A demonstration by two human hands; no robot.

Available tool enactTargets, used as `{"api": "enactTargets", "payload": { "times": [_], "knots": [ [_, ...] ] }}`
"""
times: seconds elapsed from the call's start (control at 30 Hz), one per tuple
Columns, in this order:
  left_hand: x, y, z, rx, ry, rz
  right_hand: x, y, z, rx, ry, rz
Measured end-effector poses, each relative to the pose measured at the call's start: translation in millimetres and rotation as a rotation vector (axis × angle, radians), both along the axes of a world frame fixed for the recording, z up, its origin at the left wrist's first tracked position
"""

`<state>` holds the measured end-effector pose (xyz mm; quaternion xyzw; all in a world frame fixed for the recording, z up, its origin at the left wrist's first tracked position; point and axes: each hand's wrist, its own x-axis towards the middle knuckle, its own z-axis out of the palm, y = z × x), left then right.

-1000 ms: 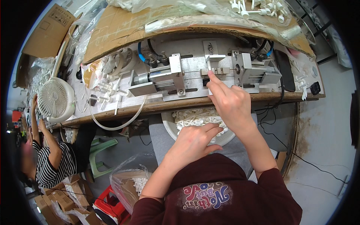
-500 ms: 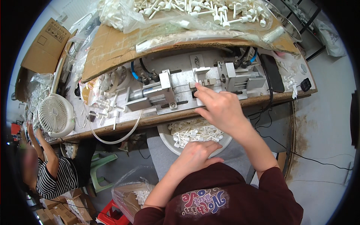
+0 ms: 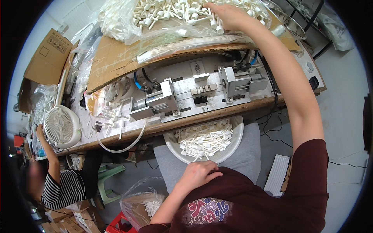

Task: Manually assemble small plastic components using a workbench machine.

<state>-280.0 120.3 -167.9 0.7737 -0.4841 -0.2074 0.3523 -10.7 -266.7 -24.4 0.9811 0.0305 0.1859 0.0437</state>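
My right hand (image 3: 230,17) reaches far forward to a heap of white plastic parts (image 3: 167,14), short stems with cup-like ends. Its index finger stretches out onto the parts, while the other fingers are partly hidden; I see no part clearly gripped. Near my lap, my left hand (image 3: 197,174) rests against my shirt, loosely bent, thumb apart, holding nothing. Just beyond it a white basket (image 3: 237,145) on my lap holds many similar white parts (image 3: 204,143). Between basket and heap stands a metal clamping fixture (image 3: 182,101), with a small notched block (image 3: 203,89) at its middle.
A cardboard sheet (image 3: 112,58) lies under the heap, above the fixture. Left on the bench are a white fan (image 3: 62,126), loose white parts (image 3: 112,118) and a curved clear hose (image 3: 126,149). Black cables hang at right. Another person (image 3: 64,186) sits at far left.
My right hand has left the middle of the fixture and moved up to the heap. The white piece under its fingers there no longer shows. My left hand sits slightly nearer my body.
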Motion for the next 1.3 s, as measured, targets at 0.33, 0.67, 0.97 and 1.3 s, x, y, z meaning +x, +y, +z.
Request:
{"api": "enactTargets", "payload": {
  "times": [0.33,0.67,0.97,1.3],
  "knots": [
    [-3.4,5.6,0.8,0.022,0.048,-0.053,-0.9,98.6,50.3,0.03,0.259,-0.029],
    [-5.1,4.2,-0.6,-0.005,0.054,-0.043,-11.0,105.0,45.5,0.136,0.281,0.103],
    [-3.8,3.9,-4.3,-0.021,0.044,-0.021,-9.6,112.8,51.6,-0.006,0.327,0.105],
    [-4.5,6.1,-8.2,0.002,0.034,0.009,-6.3,77.9,61.1,0.186,0.404,0.069]
  ]
}}
